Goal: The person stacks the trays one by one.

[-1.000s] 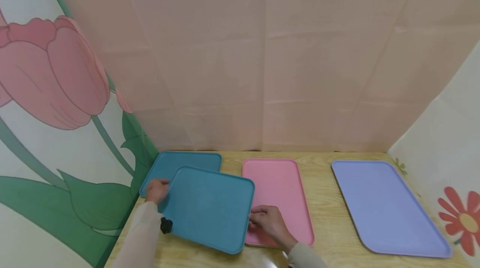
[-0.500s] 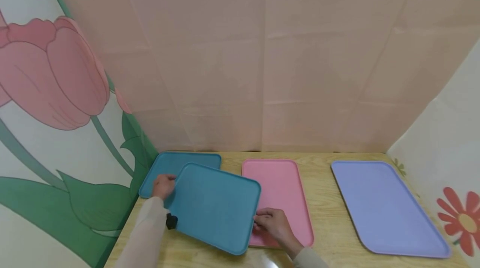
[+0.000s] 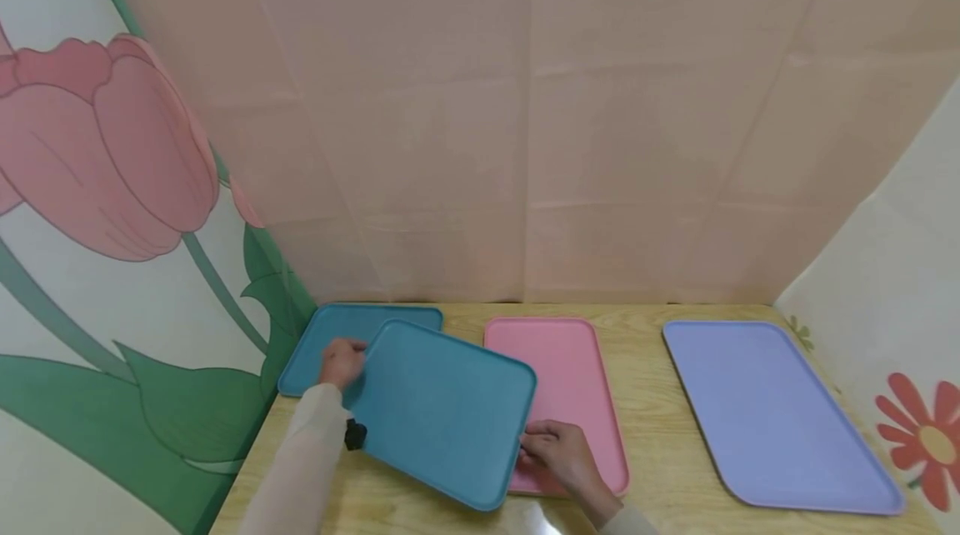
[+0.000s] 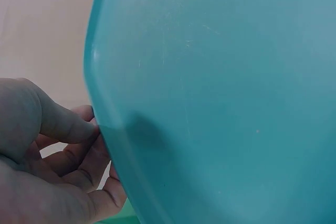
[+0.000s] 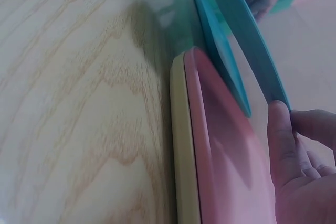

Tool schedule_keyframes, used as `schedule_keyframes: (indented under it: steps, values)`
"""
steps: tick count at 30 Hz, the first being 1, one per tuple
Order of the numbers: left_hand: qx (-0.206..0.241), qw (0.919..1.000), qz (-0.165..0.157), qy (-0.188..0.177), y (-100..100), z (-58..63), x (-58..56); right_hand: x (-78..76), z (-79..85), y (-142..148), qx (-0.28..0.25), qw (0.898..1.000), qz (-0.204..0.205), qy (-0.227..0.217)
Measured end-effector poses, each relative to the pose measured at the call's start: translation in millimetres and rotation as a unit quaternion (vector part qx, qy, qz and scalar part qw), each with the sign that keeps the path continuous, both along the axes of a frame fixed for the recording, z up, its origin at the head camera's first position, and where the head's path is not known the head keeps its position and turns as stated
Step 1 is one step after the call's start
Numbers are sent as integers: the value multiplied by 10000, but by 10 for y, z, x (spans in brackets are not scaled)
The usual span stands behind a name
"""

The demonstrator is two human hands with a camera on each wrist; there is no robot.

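A blue rectangular tray [image 3: 450, 414] is held up between both hands, raised off the table and turned at a slant. My left hand [image 3: 343, 362] pinches its left rim, thumb and fingers at the edge in the left wrist view. On the opposite side my right hand [image 3: 562, 453] grips the right rim between thumb and fingers. Beneath that edge lies a pink tray [image 3: 558, 360], partly covered from sight by the blue one. The right wrist view shows the pink tray stacked on a cream tray [image 5: 185, 145]. A second blue tray [image 3: 322, 343] lies behind the left hand.
A lavender tray [image 3: 772, 410] lies on the right of the wood-grain table [image 3: 645, 385]. A tulip-patterned wall [image 3: 112, 152] stands at the left, a beige wall covering [image 3: 525, 118] at the back, and a flower-patterned wall [image 3: 922, 268] at the right.
Both hands have carried the held blue tray a little to the right, and it has turned slightly clockwise. It covers more of the pink tray. The other trays have stayed put.
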State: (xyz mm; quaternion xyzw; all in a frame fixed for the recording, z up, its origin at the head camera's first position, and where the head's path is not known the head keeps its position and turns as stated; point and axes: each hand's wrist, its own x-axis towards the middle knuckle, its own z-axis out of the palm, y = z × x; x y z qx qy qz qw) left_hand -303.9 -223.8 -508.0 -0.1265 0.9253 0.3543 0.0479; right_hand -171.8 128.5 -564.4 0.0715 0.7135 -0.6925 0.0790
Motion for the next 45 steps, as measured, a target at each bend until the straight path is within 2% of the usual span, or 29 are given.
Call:
schedule_keyframes:
  steps: [15,20,26,34,45]
  values:
    - [180,9993,-277,148,223,-42,-109,27,-58,206,74,9993,-356,-131]
    - [278,9987,-396,172,303,-54,-128,47,-53,273,364,9978,-533,-125]
    - [251,9980,-534,217,434,-61,-131,70,-88,384,473,9967,-636,-166]
    - [453,9965,-680,156,573,-71,-136,98,-71,524,1049,9909,-816,-195]
    - [571,9954,-764,-37,738,-90,-125,142,-27,675,550,9934,-966,-298]
